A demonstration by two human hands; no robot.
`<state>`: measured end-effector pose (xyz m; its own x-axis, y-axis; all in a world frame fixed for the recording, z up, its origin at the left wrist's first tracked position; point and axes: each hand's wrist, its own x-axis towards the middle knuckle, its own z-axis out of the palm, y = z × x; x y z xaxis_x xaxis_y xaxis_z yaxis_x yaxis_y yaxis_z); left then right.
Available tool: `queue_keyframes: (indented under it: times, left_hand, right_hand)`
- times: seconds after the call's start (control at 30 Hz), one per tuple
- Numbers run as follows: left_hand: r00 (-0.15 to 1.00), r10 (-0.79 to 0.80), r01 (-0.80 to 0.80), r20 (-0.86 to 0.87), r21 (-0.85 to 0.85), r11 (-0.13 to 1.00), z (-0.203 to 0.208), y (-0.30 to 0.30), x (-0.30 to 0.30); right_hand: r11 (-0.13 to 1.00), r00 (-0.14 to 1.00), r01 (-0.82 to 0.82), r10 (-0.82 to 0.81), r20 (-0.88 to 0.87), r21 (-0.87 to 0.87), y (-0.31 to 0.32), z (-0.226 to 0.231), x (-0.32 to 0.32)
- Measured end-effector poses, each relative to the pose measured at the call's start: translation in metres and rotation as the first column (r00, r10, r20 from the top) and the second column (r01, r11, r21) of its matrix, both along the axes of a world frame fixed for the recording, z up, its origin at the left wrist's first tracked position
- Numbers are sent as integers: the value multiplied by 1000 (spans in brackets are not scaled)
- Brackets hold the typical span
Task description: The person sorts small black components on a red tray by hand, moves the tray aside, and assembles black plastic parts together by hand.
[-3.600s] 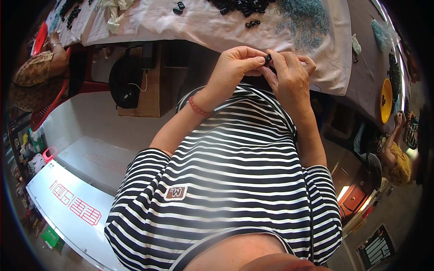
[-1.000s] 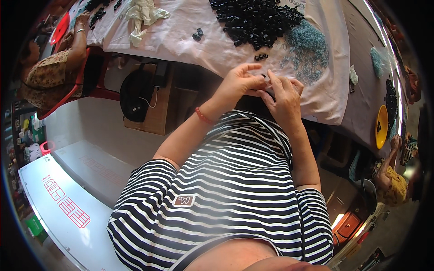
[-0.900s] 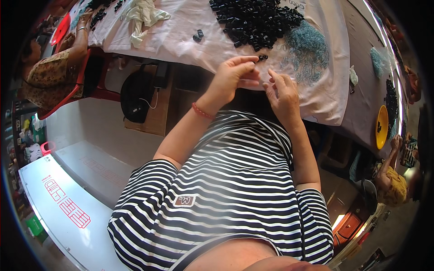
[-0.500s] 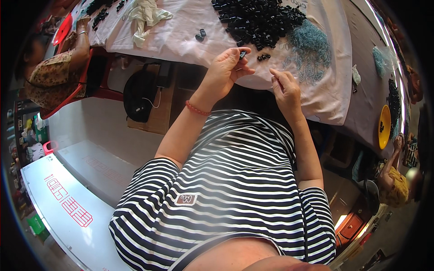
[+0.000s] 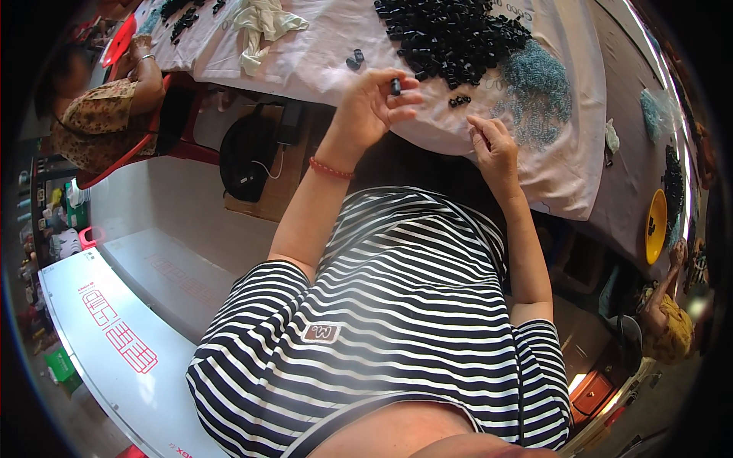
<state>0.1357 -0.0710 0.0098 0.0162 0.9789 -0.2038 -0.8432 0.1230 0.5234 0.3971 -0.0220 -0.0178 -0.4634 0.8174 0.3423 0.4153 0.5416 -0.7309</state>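
My left hand (image 5: 368,108) is raised over the table's near edge, a red bead bracelet on its wrist. It holds a small black cylindrical piece (image 5: 395,86) against its fingers, the other fingers loosely spread. To its right, my right hand (image 5: 496,153) has thumb and forefinger pinched together; anything between them is too small to make out. A little cluster of black pieces (image 5: 460,101) lies just beyond the right hand. Farther back is a large heap of black pieces (image 5: 450,42). Beside that heap spreads a pile of small bluish, clear parts (image 5: 538,80).
Two or three loose black pieces (image 5: 355,59) and a crumpled pale cloth (image 5: 259,30) lie on the pink-covered table (image 5: 321,57). A yellow dish (image 5: 654,227) stands at the right. Another person (image 5: 107,114) sits at the left; one in yellow (image 5: 668,324) is at the right.
My left hand has turned its fingers outward, and the black piece shows upright against them instead of at the fingertips. The right hand stays pinched. The whole view has shifted slightly.
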Motion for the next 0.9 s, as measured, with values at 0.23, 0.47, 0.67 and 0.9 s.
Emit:
queue_keyframes:
  times: [0.23, 0.47, 0.67, 0.9]
  left_hand:
    - [661, 167, -345, -732, -98, 934, -11, 26, -41]
    - [-556, -70, -321, -828, 136, 937, -22, 29, -47]
    - [-555, -21, -299, -832, 176, 938, -28, 28, -46]
    - [-538, -2, -362, -843, 229, 904, -32, 27, -49]
  right_hand:
    - [1000, 1000, 5, -6, -11, -25, 2, -3, -2]
    - [1000, 1000, 13, -13, -22, -18, 1, -3, -3]
    - [1000, 1000, 23, -24, -14, -11, 1, -3, -3]
    - [1000, 1000, 29, -29, -12, 3, 1, -3, -4]
